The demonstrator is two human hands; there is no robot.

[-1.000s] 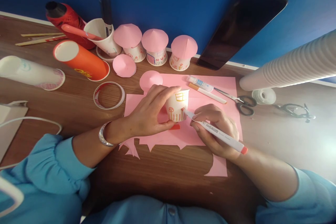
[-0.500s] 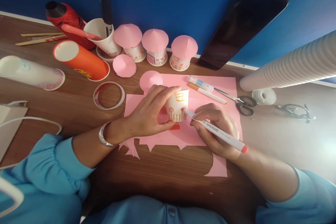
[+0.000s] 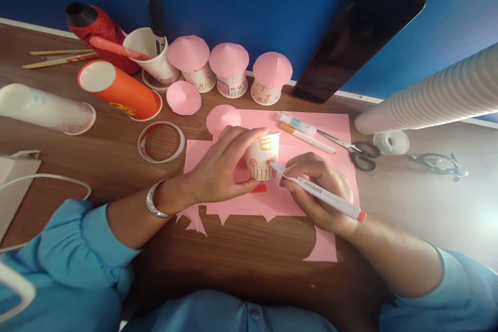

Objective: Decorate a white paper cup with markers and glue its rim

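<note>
My left hand (image 3: 221, 166) is closed round a small white paper cup (image 3: 261, 153), thumb at its base and fingers at its rim. A yellow window and red flowers on stems are drawn on the cup's side. In my right hand (image 3: 321, 194) is a white marker (image 3: 329, 197) with a red end, its tip at the right-hand flower on the cup. Below both hands lies pink paper (image 3: 288, 205) with a ragged front edge. A red marker cap (image 3: 259, 188) appears to lie on the paper, just under the cup. One pink paper cone (image 3: 223, 118) sits behind my left hand.
Several cups with pink cone roofs (image 3: 229, 60) stand along the blue wall beside a leaning black phone (image 3: 361, 36). Scissors (image 3: 363, 155), a glue stick (image 3: 296, 123) and another marker (image 3: 308, 138) lie right. Tape roll (image 3: 181, 144), orange cup (image 3: 120, 91) and stacked cups (image 3: 428, 96) are around.
The marker's tip has shifted slightly left, from the cup's right edge onto the right-hand flower. My left hand and the cup have stayed in place.
</note>
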